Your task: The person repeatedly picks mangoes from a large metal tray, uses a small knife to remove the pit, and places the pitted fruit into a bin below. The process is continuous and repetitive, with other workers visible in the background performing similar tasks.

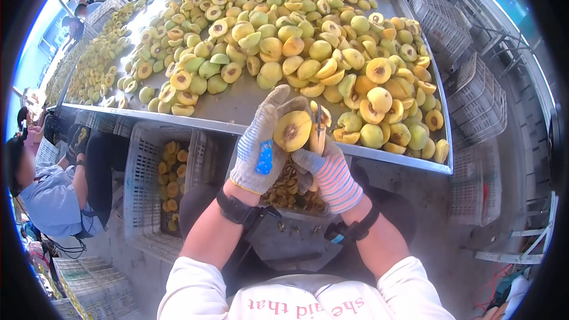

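Note:
My left hand [262,146], in a knitted work glove with blue stripes and a blue patch, holds a halved yellow stone fruit [292,131]. The cut face is up, with a brown centre. Close beside it my right hand [326,171], in a glove with pink and blue stripes, grips a small hand tool [318,131] with a pale handle and a narrow metal blade. Its exact kind is unclear. Another piece of cut fruit [326,117] shows behind the blade; which hand supports it I cannot tell. Both hands are just off the near edge of a metal table [218,106].
Halved green-yellow fruit [275,46] is heaped across the table. Below my hands a container holds brown scraps [291,195]. A plastic crate [146,213] with fruit halves stands left. Stacked crates [478,93] line the right. At left sits a person [58,200] with dark gloves.

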The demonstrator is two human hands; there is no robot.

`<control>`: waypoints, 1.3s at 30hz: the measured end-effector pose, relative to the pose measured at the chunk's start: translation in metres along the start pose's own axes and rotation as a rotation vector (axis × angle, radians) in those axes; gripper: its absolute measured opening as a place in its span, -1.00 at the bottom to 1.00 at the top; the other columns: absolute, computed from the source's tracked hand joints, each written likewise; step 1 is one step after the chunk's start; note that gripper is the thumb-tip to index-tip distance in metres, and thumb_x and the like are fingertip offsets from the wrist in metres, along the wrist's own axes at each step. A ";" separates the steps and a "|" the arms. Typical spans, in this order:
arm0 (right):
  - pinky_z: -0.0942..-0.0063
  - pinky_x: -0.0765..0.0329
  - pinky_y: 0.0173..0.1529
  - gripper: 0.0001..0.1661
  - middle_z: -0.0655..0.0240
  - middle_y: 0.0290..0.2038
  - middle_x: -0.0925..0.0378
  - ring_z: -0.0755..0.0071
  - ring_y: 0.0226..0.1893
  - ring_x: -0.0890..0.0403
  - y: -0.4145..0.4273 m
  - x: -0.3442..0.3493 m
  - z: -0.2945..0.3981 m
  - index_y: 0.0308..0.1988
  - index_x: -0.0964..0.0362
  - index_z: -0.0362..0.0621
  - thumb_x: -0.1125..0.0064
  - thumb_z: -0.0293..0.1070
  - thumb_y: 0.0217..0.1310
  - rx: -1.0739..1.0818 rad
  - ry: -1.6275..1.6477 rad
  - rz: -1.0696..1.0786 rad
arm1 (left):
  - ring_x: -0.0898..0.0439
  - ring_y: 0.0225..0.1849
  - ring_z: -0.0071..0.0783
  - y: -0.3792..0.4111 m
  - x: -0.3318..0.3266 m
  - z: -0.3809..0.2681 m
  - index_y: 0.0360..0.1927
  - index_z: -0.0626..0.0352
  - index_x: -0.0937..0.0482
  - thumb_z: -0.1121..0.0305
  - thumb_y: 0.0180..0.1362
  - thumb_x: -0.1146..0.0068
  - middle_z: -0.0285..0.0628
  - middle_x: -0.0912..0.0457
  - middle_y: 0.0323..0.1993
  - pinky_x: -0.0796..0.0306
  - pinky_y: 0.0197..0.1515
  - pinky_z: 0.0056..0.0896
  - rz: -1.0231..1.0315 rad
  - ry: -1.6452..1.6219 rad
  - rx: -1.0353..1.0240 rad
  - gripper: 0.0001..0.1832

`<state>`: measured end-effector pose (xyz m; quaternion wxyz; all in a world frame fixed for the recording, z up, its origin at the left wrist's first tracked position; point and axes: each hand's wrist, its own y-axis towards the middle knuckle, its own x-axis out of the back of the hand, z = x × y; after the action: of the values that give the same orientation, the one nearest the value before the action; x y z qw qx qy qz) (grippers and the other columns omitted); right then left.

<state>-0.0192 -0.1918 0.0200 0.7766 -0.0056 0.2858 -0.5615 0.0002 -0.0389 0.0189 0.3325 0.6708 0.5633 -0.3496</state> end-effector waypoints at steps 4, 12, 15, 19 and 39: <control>0.55 -0.52 -0.33 -0.54 0.41 -0.31 -0.61 0.62 -0.38 -0.60 0.007 -0.006 -0.003 0.05 -0.45 -0.22 -0.37 -0.39 0.16 0.018 -0.122 0.032 | -0.57 0.14 -0.27 -0.002 0.000 -0.007 0.28 0.22 -0.44 0.10 0.45 0.00 -0.06 -0.58 0.13 -0.46 0.24 -0.22 -0.176 0.111 0.030 -0.51; 0.27 -0.60 -0.08 -0.44 0.07 -0.21 -0.66 0.01 -0.21 -0.70 -0.005 -0.001 -0.015 0.08 -0.43 -0.18 -0.43 -0.33 0.10 0.464 -1.026 -0.061 | -0.67 -0.08 -0.37 -0.002 0.013 -0.031 0.16 0.25 -0.53 0.17 0.47 0.02 -0.11 -0.69 -0.14 -0.55 0.05 -0.38 -0.275 0.562 -0.082 -0.61; 0.31 -0.59 -0.07 -0.43 0.16 -0.24 -0.66 0.12 -0.20 -0.71 -0.004 -0.002 -0.012 0.09 -0.42 -0.24 -0.43 -0.31 0.12 0.433 -0.752 -0.091 | -0.67 -0.07 -0.38 -0.009 0.009 -0.028 0.18 0.26 -0.53 0.15 0.49 0.06 -0.13 -0.70 -0.14 -0.54 0.06 -0.41 -0.159 0.748 -0.102 -0.59; 0.44 -0.58 -0.36 -0.58 0.30 -0.41 -0.60 0.34 -0.48 -0.65 0.006 -0.005 0.001 -0.05 -0.45 -0.30 -0.35 -0.31 0.17 0.246 -0.321 -0.114 | -0.54 0.18 -0.31 -0.011 0.003 -0.015 0.31 0.24 -0.40 0.18 0.53 0.19 -0.04 -0.55 0.16 -0.41 0.27 -0.31 0.061 0.560 -0.024 -0.56; 0.11 -0.59 -0.32 -0.67 0.10 -0.44 -0.63 -0.09 -0.36 -0.69 -0.004 -0.015 -0.012 -0.14 -0.40 -0.15 -0.27 -0.40 0.05 0.329 -1.682 -0.145 | -0.69 -0.21 -0.38 -0.006 0.016 -0.021 0.17 0.20 -0.51 0.15 0.48 0.07 -0.08 -0.69 -0.23 -0.58 -0.13 -0.38 -0.253 0.615 0.011 -0.61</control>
<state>-0.0314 -0.1769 0.0176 0.6834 -0.3254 -0.4706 -0.4534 -0.0015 -0.0126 0.0165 0.0969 0.6713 0.7143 -0.1723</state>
